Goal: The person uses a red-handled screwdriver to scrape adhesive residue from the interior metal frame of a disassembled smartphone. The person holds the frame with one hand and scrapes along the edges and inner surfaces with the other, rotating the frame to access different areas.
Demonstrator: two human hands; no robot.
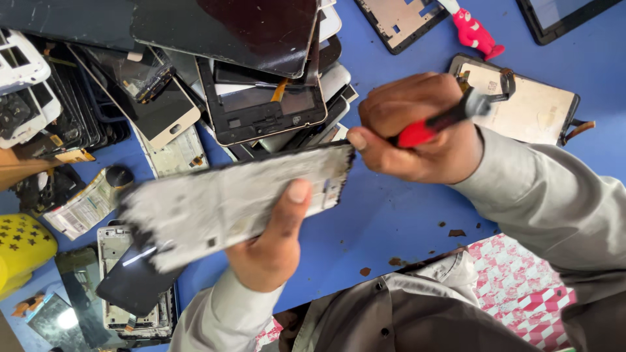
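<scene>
Phone frame [228,202] in left hand [270,241], stacked screens [261,78] just behind.

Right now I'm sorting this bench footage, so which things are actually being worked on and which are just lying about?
In hand:
- grey phone frame, held by the left hand
- red-handled tool, gripped by the right hand

Lying about:
- pile of phone screens
- loose display panel
- red figure
- yellow starred object
- blue table
</scene>
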